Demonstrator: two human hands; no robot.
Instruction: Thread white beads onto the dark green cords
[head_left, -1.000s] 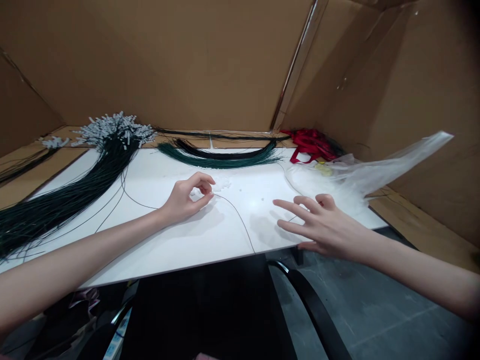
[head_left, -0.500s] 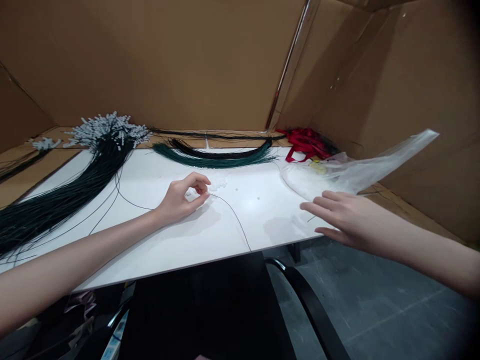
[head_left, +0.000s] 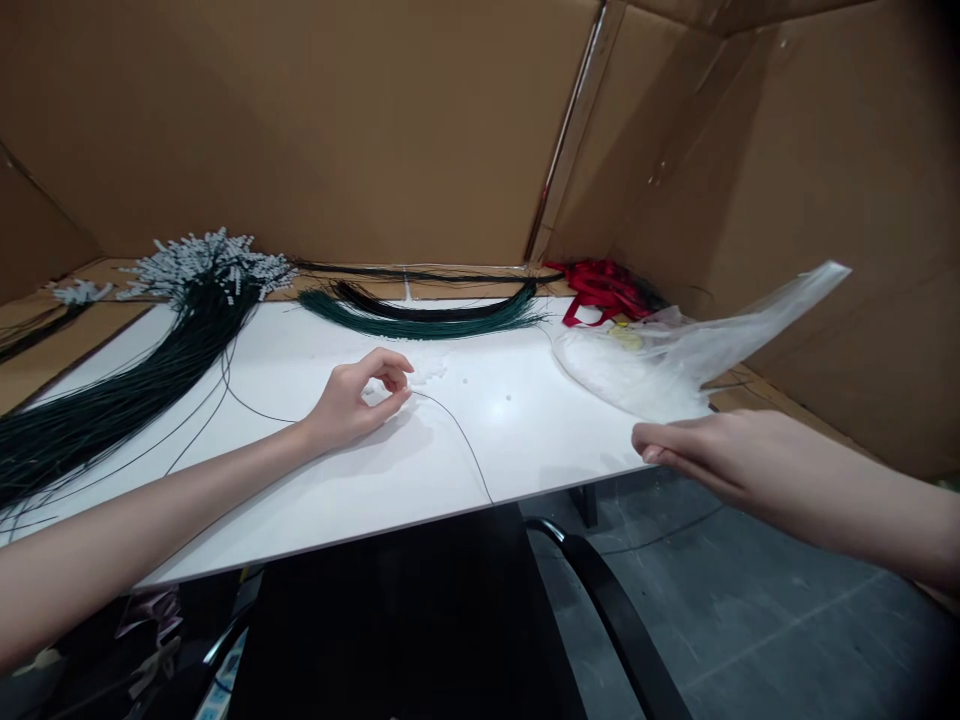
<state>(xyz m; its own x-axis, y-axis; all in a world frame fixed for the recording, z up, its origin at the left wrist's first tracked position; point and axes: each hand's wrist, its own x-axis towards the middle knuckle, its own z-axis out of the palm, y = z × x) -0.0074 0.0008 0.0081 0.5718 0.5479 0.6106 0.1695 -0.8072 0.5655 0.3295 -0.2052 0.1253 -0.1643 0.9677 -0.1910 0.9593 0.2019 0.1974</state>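
My left hand (head_left: 360,395) is over the middle of the white table, thumb and fingertips pinched on the end of a thin dark wire (head_left: 459,428). That wire curves down to the table's front edge. Small white bits (head_left: 431,370) lie just behind these fingertips. My right hand (head_left: 690,450) is closed at the table's right front corner, thumb pressed against the fingers. A second thin dark wire (head_left: 652,544) runs out below it over the floor; its gripped part is hidden. Beyond the right hand is a clear plastic bag (head_left: 637,375) with white contents.
A large bundle of dark green wires (head_left: 142,375) with white beaded tips (head_left: 210,265) lies at the left. Loose green and black wires (head_left: 427,322) lie along the back, red ribbon (head_left: 600,290) at back right. Cardboard walls surround the white table (head_left: 300,510); a black chair (head_left: 405,610) stands in front.
My right hand has closed from spread fingers and drawn slightly right and down, and a dark wire now shows beneath it. My left hand keeps its pinch; the view shifted a little.
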